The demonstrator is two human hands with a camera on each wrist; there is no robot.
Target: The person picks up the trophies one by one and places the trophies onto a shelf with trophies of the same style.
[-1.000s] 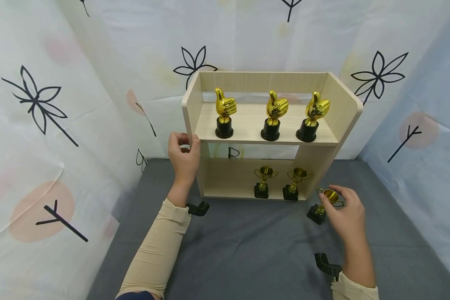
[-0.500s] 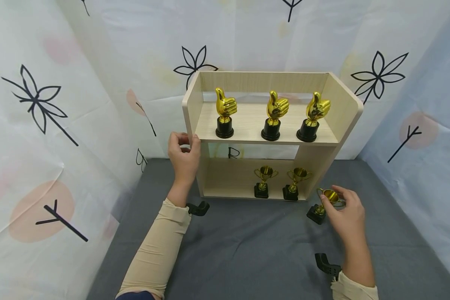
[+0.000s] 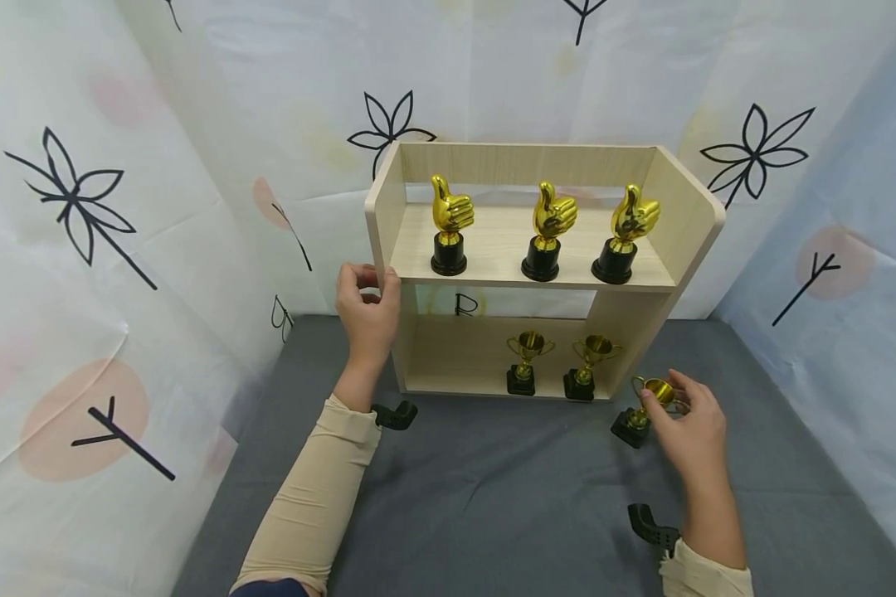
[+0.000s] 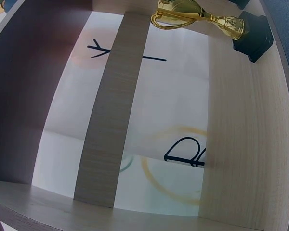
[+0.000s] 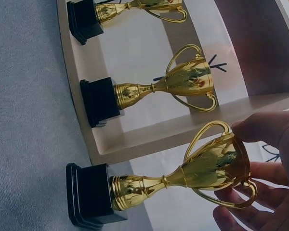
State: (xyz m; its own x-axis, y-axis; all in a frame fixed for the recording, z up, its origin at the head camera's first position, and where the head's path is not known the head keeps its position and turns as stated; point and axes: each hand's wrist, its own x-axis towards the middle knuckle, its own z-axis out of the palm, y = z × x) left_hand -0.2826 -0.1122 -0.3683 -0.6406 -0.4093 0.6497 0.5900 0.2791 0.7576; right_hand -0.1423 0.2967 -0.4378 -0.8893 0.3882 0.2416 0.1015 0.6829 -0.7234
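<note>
My right hand [image 3: 690, 427] pinches a gold trophy cup [image 5: 214, 166] by its rim and handle, just right of the wooden shelf's lower corner. The cup's black square base [image 5: 91, 195] hangs free of the fingers. At the other end, my left hand [image 3: 368, 319] grips the left side panel of the two-tier shelf [image 3: 369, 207]; that hand is out of sight in the left wrist view. Two matching trophy cups, one left [image 3: 526, 361] and one right [image 3: 588, 365], stand upright on the lower tier, toward its right end.
On the upper tier stand three gold thumbs-up trophies, one at left [image 3: 450, 224], one in the middle [image 3: 547, 228] and one at right [image 3: 622, 232], with round black bases. Grey cloth [image 3: 493, 497] covers the table. Patterned white fabric [image 3: 291, 124] hangs behind and at both sides.
</note>
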